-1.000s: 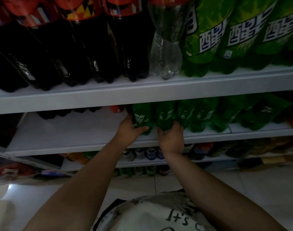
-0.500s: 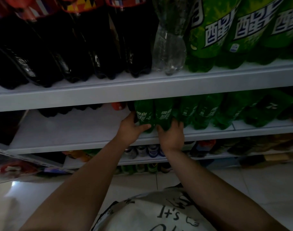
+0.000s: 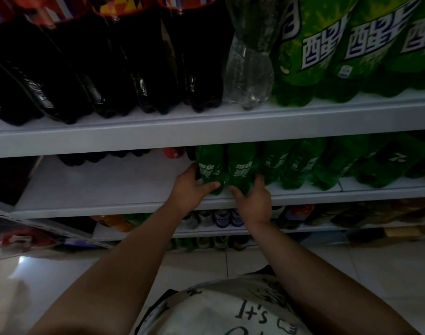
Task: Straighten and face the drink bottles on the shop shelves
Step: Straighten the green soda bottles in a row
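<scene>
Dark cola bottles [image 3: 85, 68] with red labels are ranged across the upper left of the frame, standing on the top shelf [image 3: 158, 135], whose pale front edge runs the full width. Below them, at middle left, a wide bare stretch of the middle shelf [image 3: 97, 189] is seen, with a few dark bottles [image 3: 97, 157] set far back on it and a red cap [image 3: 174, 152] just to their right.

Near the centre, the left hand [image 3: 188, 189] is placed at the base of the first green bottle [image 3: 210, 169]. Its fingers [image 3: 194, 171] are wrapped behind the bottle's left side and the thumb is laid across the front, so the bottle is clamped. This bottle stands upright near the front edge of the middle shelf, its white lettering turned forward. Touching it on the right is the second green bottle [image 3: 241, 169], which is gripped low down by the right hand [image 3: 253, 203]; the fingers [image 3: 259, 183] are curled round its right side and the thumb is pressed to its front.

Above this pair, on the top shelf, a clear bottle [image 3: 248, 68] stands between the colas and the large green bottles [image 3: 315, 56] that fill the upper right. At middle right, a row of smaller green bottles [image 3: 300, 165] is continued along the middle shelf, several of them leaning.

Under the hands, cans [image 3: 221, 217] are lined on a lower shelf. At the bottom of the frame, a pale printed shirt [image 3: 218, 310] and white floor tiles [image 3: 375, 274] are visible.
</scene>
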`<state>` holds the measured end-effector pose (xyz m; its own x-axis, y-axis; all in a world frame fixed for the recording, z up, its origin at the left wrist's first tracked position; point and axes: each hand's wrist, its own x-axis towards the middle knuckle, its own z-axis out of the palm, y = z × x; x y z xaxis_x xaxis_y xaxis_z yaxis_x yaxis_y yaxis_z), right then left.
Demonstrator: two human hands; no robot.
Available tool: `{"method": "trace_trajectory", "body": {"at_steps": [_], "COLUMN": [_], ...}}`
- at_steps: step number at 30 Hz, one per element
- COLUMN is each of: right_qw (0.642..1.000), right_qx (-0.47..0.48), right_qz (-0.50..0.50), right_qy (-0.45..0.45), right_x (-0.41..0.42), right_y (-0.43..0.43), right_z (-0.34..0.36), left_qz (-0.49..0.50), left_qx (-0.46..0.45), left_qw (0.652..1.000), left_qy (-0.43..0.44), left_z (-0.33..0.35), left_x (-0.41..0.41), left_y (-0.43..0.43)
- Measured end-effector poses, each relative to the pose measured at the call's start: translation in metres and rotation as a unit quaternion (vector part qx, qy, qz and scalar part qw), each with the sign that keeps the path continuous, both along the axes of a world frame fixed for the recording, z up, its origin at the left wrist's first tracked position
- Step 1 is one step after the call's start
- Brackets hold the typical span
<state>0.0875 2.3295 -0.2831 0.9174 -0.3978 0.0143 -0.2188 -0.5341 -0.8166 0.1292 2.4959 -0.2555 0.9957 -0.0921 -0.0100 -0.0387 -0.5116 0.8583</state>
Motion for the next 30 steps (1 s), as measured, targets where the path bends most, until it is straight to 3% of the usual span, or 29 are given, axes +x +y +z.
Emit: {"method": "trace_trajectory", "body": {"at_steps": [8, 12, 16, 18, 20, 23, 26, 30], "right_qw": [0.999, 0.999, 0.994, 0.991, 0.993, 0.997, 0.998, 0.998], "right_qx": [0.032, 0.040, 0.030, 0.043, 0.035, 0.014, 0.036, 0.048], "right_qz": [0.020, 0.009, -0.087, -0.120, -0.109, -0.054, -0.003, 0.012], "right_qy": [0.009, -0.021, -0.053, -0.048, -0.039, -0.051, -0.053, -0.032], "right_x": [0.003, -0.013, -0.037, -0.036, -0.027, -0.013, -0.006, -0.004], "right_y": [-0.002, -0.017, -0.073, -0.100, -0.114, -0.121, -0.126, -0.133], "right_z": [0.003, 0.009, 0.009, 0.011, 0.014, 0.020, 0.023, 0.021], "left_qz": [0.013, 0.022, 0.191, 0.169, 0.075, 0.000, 0.081, 0.226], "left_qx": [0.018, 0.000, 0.078, 0.086, 0.088, 0.021, -0.082, -0.147], "left_qw": [1.000, 0.998, 0.979, 0.982, 0.993, 0.998, 0.991, 0.961], "left_qy": [0.015, 0.063, -0.005, -0.024, -0.001, 0.052, 0.072, 0.061], "left_z": [0.004, 0.010, 0.007, 0.004, 0.004, 0.013, 0.027, 0.036], "left_x": [-0.004, -0.016, -0.058, -0.083, -0.095, -0.084, -0.063, -0.043], "left_y": [-0.004, -0.010, -0.020, -0.043, -0.079, -0.142, -0.195, -0.229]}}
